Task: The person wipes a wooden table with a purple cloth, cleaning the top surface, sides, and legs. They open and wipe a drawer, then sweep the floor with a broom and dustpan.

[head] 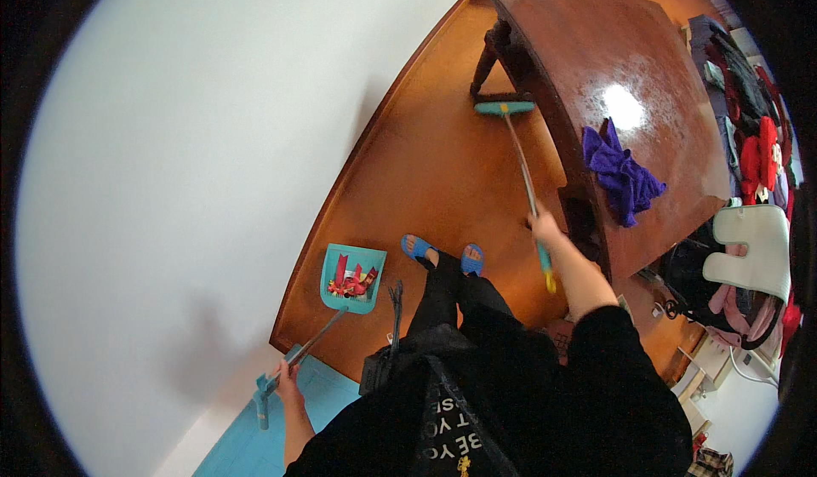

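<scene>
Low at the left, my left hand (288, 380) grips the handle of a turquoise dustpan (366, 306). Red scraps (350, 282) and other bits of litter lie in its pan. My right hand (546, 227) is closed round the long handle of a broom (520, 151), whose turquoise and yellow grip end sticks out behind the fist. The broom's turquoise head (504, 108) is on the wooden floor (421, 170), close to the dark leg of a table. My feet in blue slippers (418, 247) stand between dustpan and broom.
A brown wooden table (574, 49) rises at the right, with a crumpled purple cloth (622, 174) on it. Beyond it are piled clothes (743, 94) and a stroller with a pale pad (753, 247). The white wall (191, 158) borders the floor on the left.
</scene>
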`<state>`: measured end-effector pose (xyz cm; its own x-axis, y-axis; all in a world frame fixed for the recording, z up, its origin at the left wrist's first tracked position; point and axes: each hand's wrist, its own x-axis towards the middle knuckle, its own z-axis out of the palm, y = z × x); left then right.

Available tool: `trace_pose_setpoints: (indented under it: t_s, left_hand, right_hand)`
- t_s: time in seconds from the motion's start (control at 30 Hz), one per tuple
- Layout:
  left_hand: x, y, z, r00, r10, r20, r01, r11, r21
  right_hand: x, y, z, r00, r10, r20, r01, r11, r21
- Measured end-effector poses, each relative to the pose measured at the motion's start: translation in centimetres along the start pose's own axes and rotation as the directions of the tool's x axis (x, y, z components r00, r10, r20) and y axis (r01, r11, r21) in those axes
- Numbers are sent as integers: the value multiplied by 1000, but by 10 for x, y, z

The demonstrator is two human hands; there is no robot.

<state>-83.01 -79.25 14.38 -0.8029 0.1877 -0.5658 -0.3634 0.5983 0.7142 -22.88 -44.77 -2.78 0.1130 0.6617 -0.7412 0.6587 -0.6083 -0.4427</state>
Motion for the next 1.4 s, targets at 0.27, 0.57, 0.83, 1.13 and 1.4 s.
trace_pose_setpoints:
  t_s: [0.27,0.57,0.83,1.13,1.4]
  left_hand:
    - [-20,-23,-3,990,53,-134,-53,999,6]
    - [-13,-6,-12,989,133,66,-137,988,66]
    - [-15,12,-17,927,220,302,-285,940,189]
    - [2,45,-58,763,302,572,-500,836,226]
    - [12,66,-63,815,190,547,-393,875,282]
  right_hand:
    - [-196,90,-10,911,258,321,-224,964,-141]
    - [-282,73,-51,991,76,106,-17,880,-474]
    - [-289,60,-14,995,20,-96,-78,759,-647]
    - [-378,3,85,946,274,173,-112,776,-620]
    - [-410,-23,44,999,27,45,-10,941,-337]
